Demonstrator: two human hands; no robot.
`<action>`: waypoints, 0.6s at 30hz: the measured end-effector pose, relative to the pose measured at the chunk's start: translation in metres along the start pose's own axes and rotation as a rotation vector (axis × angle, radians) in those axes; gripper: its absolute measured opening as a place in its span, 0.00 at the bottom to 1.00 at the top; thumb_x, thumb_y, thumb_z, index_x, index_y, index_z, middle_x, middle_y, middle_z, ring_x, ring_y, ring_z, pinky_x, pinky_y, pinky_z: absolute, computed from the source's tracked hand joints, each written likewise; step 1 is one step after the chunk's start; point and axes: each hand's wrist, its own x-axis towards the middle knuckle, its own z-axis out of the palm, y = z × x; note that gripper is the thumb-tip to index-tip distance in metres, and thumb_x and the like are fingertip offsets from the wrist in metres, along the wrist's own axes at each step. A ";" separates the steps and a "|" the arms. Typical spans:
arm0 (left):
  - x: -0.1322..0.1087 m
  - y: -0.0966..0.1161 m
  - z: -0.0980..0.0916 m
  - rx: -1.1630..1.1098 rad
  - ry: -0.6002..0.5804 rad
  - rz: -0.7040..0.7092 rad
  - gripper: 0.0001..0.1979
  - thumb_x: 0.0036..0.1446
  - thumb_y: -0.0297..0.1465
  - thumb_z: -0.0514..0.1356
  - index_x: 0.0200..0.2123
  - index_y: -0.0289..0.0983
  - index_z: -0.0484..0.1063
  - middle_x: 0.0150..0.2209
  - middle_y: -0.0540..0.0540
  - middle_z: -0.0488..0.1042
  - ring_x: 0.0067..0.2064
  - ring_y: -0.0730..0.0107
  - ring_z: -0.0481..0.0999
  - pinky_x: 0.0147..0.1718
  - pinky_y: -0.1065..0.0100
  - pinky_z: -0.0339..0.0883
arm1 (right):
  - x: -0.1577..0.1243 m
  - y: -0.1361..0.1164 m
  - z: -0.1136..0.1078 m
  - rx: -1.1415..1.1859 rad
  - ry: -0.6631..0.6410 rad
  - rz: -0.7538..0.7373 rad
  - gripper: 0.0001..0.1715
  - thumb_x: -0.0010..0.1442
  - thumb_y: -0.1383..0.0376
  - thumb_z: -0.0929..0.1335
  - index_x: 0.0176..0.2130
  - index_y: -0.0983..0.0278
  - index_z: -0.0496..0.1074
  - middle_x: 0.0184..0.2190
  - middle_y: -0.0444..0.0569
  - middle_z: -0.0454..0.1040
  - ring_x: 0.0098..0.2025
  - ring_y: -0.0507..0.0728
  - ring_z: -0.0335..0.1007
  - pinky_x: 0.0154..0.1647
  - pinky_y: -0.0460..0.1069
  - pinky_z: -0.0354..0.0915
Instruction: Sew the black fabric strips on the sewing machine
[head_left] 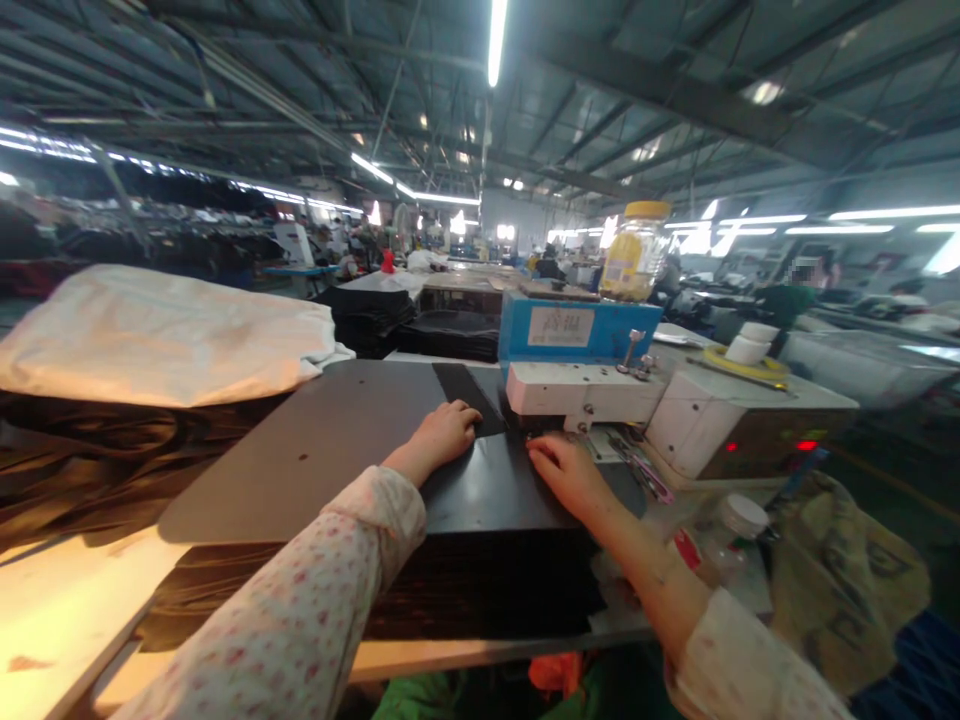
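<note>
A strip of black fabric lies across the grey metal work plate, running toward the sewing machine head. My left hand rests on this strip, its fingers curled down and closed on the fabric's near part. Close below the machine head is my right hand, thumb and fingers pinched together at the fabric's right end. What sits between those fingertips is small and mostly hidden. Scissors with pink handles lie just right of my right hand.
Dark fabric stacks lie beneath the plate, and brown fabric under a white cloth at left. A control box, a clear bottle and a sack stand right. A yellow-lidded jar tops the blue machine housing.
</note>
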 end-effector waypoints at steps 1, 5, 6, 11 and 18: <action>-0.010 0.001 -0.004 -0.009 0.005 0.015 0.15 0.54 0.26 0.50 0.43 0.36 0.70 0.43 0.42 0.68 0.43 0.64 0.67 0.44 0.64 0.61 | -0.012 -0.003 -0.002 0.138 -0.041 0.037 0.13 0.57 0.62 0.60 0.37 0.65 0.69 0.29 0.46 0.72 0.30 0.49 0.67 0.32 0.44 0.61; -0.070 0.025 -0.022 -0.073 0.023 0.136 0.11 0.56 0.30 0.50 0.39 0.37 0.70 0.39 0.44 0.68 0.40 0.66 0.67 0.43 0.66 0.61 | -0.067 -0.008 0.001 0.531 -0.423 0.238 0.27 0.55 0.48 0.58 0.30 0.67 0.69 0.18 0.42 0.66 0.17 0.46 0.59 0.17 0.41 0.54; -0.086 0.034 -0.027 -0.103 0.015 0.161 0.11 0.57 0.31 0.50 0.38 0.38 0.70 0.37 0.45 0.68 0.40 0.67 0.67 0.42 0.67 0.61 | -0.077 -0.007 0.004 0.568 -0.496 0.275 0.29 0.55 0.46 0.57 0.29 0.67 0.70 0.17 0.43 0.66 0.16 0.46 0.59 0.16 0.41 0.52; -0.131 0.080 -0.049 -0.320 -0.154 0.234 0.12 0.59 0.35 0.48 0.44 0.40 0.65 0.34 0.50 0.71 0.35 0.72 0.70 0.34 0.73 0.62 | -0.092 -0.003 0.034 0.654 -0.432 0.273 0.32 0.52 0.43 0.56 0.31 0.66 0.70 0.21 0.46 0.69 0.22 0.50 0.63 0.21 0.44 0.58; -0.146 0.109 -0.038 0.015 -0.099 0.555 0.07 0.55 0.32 0.54 0.34 0.36 0.68 0.37 0.45 0.71 0.41 0.67 0.67 0.34 0.69 0.63 | -0.106 -0.014 0.066 0.365 -0.537 -0.013 0.21 0.53 0.53 0.59 0.33 0.63 0.73 0.28 0.51 0.73 0.34 0.58 0.68 0.35 0.50 0.63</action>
